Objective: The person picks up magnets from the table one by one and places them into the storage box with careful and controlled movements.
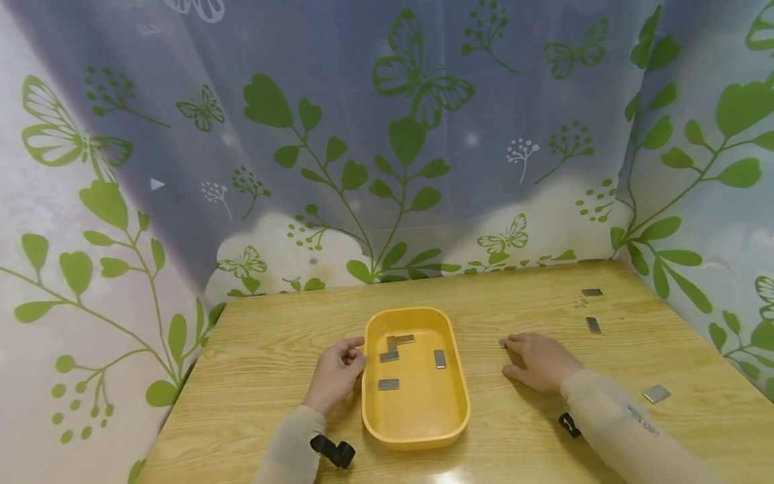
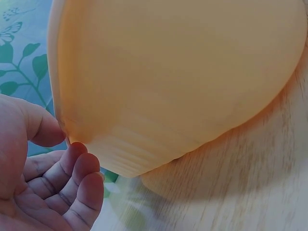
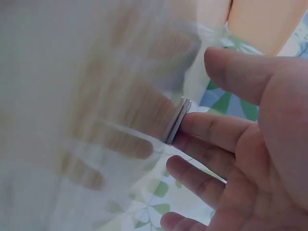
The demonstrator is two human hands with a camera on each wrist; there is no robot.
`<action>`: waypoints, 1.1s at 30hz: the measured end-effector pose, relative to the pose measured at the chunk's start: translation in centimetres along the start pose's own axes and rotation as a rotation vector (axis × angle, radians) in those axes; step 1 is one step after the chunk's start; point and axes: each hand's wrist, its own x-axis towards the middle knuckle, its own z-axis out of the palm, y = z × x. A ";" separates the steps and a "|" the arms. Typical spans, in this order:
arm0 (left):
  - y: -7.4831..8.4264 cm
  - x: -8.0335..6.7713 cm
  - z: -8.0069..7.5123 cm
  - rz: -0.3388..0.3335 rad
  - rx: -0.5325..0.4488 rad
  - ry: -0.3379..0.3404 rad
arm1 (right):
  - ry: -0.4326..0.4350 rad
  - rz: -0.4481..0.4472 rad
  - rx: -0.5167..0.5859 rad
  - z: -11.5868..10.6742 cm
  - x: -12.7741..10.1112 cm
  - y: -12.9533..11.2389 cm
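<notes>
A yellow plastic tray (image 1: 417, 442) stands on the table with several small silver metal pieces inside, one of them the metal piece (image 1: 439, 359) near its right wall. My left hand (image 1: 336, 371) is against the outside of the tray's left wall, its fingers loosely bent. From the left wrist, my fingertips (image 2: 85, 162) show right at the tray wall (image 2: 159, 86). To the right of the tray, my right hand (image 1: 540, 361) reaches down to the tabletop. Its fingertips touch a flat silver metal piece (image 3: 179, 121), while the thumb (image 3: 231, 67) stays apart from it.
More flat metal pieces lie on the wooden table (image 1: 278, 376) at right: a far piece (image 1: 592, 292), a middle piece (image 1: 593, 325) and a nearer piece (image 1: 656, 393) beside the right forearm. A leaf-and-butterfly curtain (image 1: 338, 202) hangs behind the table and along both sides.
</notes>
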 end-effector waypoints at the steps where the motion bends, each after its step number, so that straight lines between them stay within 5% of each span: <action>1: 0.0 0.0 0.0 -0.001 -0.001 0.000 | 0.007 -0.008 -0.009 0.1 -0.1 -0.1; 12: 0.0 0.2 -0.2 0.018 -0.013 -0.003 | 0.057 -0.033 0.006 0.4 -1.1 -0.9; 24: -0.1 0.0 0.0 -0.014 -0.020 0.003 | 0.092 0.025 0.273 0.5 -0.4 0.2; 33: 0.1 0.0 0.1 -0.009 -0.026 -0.007 | 0.044 0.020 0.250 -0.2 0.9 2.2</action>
